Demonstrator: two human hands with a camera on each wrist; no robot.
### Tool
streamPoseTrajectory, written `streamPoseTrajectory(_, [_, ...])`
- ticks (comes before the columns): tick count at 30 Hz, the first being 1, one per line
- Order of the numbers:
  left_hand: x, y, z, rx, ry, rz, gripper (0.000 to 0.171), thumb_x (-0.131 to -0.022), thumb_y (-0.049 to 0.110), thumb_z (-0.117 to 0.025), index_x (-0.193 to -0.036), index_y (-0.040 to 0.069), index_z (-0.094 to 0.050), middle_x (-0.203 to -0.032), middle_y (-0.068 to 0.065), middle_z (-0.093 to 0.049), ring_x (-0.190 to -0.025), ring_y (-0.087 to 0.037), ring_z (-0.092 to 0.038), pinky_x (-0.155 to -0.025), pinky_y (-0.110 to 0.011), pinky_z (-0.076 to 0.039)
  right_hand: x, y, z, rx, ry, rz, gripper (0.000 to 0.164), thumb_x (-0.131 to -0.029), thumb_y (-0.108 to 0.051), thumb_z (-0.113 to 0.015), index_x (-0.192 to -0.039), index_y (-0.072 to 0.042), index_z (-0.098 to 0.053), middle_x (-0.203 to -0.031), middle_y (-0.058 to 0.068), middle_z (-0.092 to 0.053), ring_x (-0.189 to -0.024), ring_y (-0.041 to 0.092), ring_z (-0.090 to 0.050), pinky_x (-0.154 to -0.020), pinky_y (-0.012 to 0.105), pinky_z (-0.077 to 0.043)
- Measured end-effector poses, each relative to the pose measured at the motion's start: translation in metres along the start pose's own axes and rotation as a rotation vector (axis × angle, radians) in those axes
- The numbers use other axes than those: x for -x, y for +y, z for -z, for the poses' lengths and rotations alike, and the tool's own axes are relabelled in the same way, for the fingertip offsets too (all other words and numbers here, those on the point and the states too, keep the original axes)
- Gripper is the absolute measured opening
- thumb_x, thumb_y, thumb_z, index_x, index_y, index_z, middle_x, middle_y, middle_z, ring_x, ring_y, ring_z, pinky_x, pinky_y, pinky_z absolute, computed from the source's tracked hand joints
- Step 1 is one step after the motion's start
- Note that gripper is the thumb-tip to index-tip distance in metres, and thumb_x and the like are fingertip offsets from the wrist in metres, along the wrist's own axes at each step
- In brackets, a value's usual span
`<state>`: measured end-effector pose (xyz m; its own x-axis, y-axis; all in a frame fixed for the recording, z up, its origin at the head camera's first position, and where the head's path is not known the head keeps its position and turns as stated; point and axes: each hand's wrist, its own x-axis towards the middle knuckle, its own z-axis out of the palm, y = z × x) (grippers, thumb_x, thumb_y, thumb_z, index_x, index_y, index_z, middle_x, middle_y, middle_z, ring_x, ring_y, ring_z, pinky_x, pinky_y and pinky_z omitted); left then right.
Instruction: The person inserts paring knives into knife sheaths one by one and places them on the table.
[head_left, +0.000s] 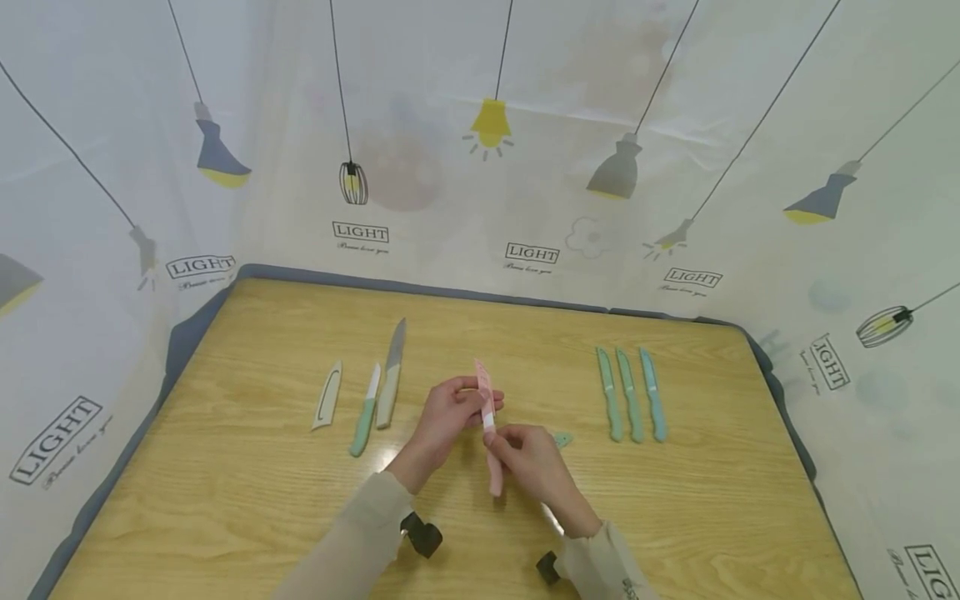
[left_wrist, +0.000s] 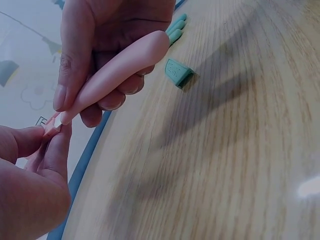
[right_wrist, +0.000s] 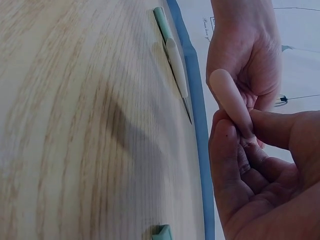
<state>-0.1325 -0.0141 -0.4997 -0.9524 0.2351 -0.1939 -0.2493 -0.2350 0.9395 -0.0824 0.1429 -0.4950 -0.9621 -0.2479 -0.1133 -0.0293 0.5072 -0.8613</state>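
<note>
Above the middle of the table, my left hand (head_left: 444,417) pinches a pink knife sheath (head_left: 483,382) between thumb and fingers. The pink knife (head_left: 495,477) points away from me, its blade mostly hidden in the sheath; a short white stretch shows between sheath and handle. My right hand (head_left: 538,465) holds the handle near its blade end, with thumb and fingers on either side. In the left wrist view the curved pink handle (left_wrist: 117,72) sticks out past the right fingers. Beyond the right hand, a small green sheath (left_wrist: 178,73) lies on the table.
To the left lie a cream sheath (head_left: 327,396), a green-handled knife (head_left: 363,427) with its white blade bare, and a larger cream-handled knife (head_left: 388,396), also bare. On the right, two green sheathed knives (head_left: 612,404) and a blue one (head_left: 652,400) lie side by side.
</note>
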Motion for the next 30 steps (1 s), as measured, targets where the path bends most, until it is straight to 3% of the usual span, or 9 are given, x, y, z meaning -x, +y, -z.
streamPoseTrajectory(11, [0.0002,-0.0039,-0.0014,-0.030,-0.005,0.008,0.035,-0.096,0.006,-0.056,-0.123,-0.016,-0.052,-0.108,-0.023,-0.068,-0.098,-0.026,-0.067,-0.085,-0.032,-0.055,0.0000,0.0009,0.0023,-0.011,-0.009,0.013,0.037,-0.097,-0.030,-0.057,-0.093,0.003,-0.072,-0.071,0.000,-0.065,-0.061,0.010,-0.054,-0.050,0.020,-0.044])
streamPoseTrajectory(30, [0.0046,-0.0049,-0.0035,-0.015,-0.026,-0.001,0.036,-0.096,0.004,-0.056,-0.124,-0.018,-0.050,-0.109,-0.027,-0.067,-0.102,-0.031,-0.066,-0.087,-0.033,-0.053,-0.0018,0.0009,0.0026,0.005,0.020,0.004,0.036,-0.096,-0.030,-0.057,-0.087,0.000,-0.073,-0.063,0.000,-0.060,-0.054,0.007,-0.044,-0.045,0.018,-0.033])
